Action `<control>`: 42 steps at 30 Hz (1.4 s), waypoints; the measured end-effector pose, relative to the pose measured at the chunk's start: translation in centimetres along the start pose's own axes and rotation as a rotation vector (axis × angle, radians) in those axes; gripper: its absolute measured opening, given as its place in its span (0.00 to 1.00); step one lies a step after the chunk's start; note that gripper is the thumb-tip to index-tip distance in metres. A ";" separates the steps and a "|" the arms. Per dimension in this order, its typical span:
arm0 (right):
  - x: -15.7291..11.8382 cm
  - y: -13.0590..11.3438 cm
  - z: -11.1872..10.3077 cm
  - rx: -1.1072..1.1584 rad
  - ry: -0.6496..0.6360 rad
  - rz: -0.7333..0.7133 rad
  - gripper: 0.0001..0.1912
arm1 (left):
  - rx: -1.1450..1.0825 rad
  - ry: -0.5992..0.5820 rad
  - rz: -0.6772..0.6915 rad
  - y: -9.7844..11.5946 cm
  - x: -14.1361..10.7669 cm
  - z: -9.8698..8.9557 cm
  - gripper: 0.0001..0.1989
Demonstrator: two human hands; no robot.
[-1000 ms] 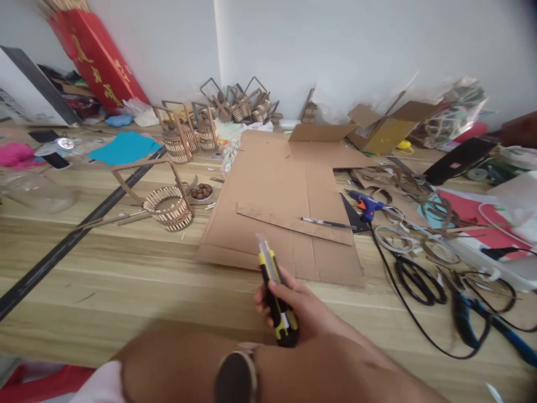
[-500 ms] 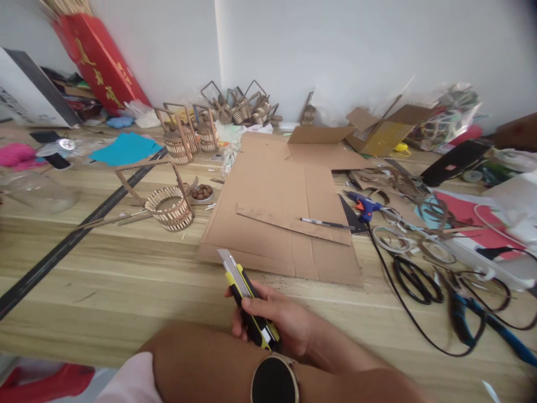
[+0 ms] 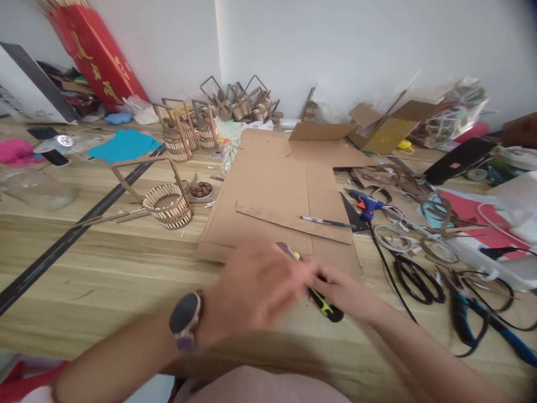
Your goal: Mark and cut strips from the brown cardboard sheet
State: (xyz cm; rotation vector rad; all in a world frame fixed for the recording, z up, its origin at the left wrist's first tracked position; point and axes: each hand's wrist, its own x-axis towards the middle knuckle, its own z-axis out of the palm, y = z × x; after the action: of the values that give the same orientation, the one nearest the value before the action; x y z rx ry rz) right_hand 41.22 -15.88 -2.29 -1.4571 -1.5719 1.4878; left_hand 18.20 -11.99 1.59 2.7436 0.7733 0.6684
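Note:
In front of me my right hand (image 3: 339, 288) grips a yellow-and-black utility knife (image 3: 323, 305). Its front end points up and left over the sheet's near edge. My left hand (image 3: 264, 285), with a watch on its wrist, is smeared by motion beside the knife and covers part of it; I cannot make out its fingers or whether it touches the knife. Beyond both hands lies a brown cardboard sheet (image 3: 272, 173). A narrow cardboard strip (image 3: 272, 220) rests on the sheet, with a pen (image 3: 327, 221) lying across the strip.
A slatted basket with a tall handle (image 3: 168, 207) stands at left, near a small dish of brown balls (image 3: 201, 190). More little baskets (image 3: 243, 106) sit by the wall. On the right are a blue glue gun (image 3: 364, 204), black cord, blue-handled pliers (image 3: 461, 319) and loose strips.
My left arm has swung up from the bottom edge, bringing the left hand over beside the knife. My right hand has shifted right with the knife still in it.

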 end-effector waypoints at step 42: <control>5.3 -6.4 2.8 -1.556 -0.308 -0.013 0.12 | 0.420 -0.148 -0.354 -10.6 -0.8 6.9 0.32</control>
State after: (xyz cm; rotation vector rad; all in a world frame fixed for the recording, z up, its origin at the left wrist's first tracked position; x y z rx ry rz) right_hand 35.05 -10.84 1.39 -1.8469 -3.1839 0.2020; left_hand 16.23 -4.07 -8.12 2.8444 1.4566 0.2460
